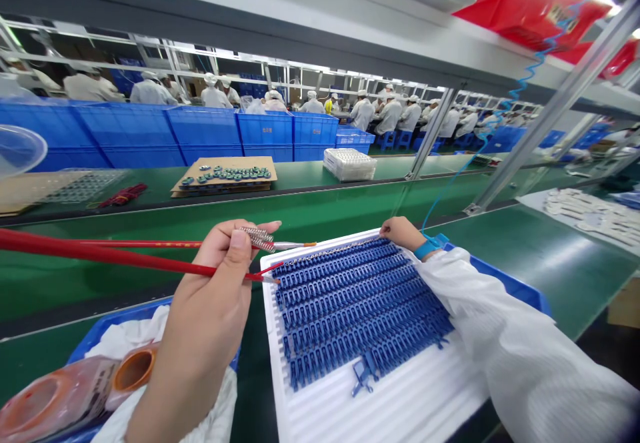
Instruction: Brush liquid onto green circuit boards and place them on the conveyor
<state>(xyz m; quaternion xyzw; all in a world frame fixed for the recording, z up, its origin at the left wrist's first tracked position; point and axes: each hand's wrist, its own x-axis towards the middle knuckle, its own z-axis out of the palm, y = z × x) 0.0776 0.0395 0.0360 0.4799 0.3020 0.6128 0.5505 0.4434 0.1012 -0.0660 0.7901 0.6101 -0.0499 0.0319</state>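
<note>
My left hand (213, 296) is closed around two long red brushes (115, 253) and a small row of silvery metal parts (257, 236) pinched at the fingertips. The brush tips reach the left edge of a white ribbed tray (380, 409). Rows of blue plastic clips (357, 309) lie across that tray. My right hand (400, 231), in a white sleeve with a blue wrist strap (427, 247), rests fingers down at the tray's far edge, touching a line of small metal parts (330, 251).
A blue bin (100, 326) at lower left holds white cloth and an orange bottle (65, 396). A green conveyor (320, 213) carries a cardboard sheet with small parts (225, 175) and a stack of clear trays (349, 163). Blue crates and several white-coated workers sit beyond.
</note>
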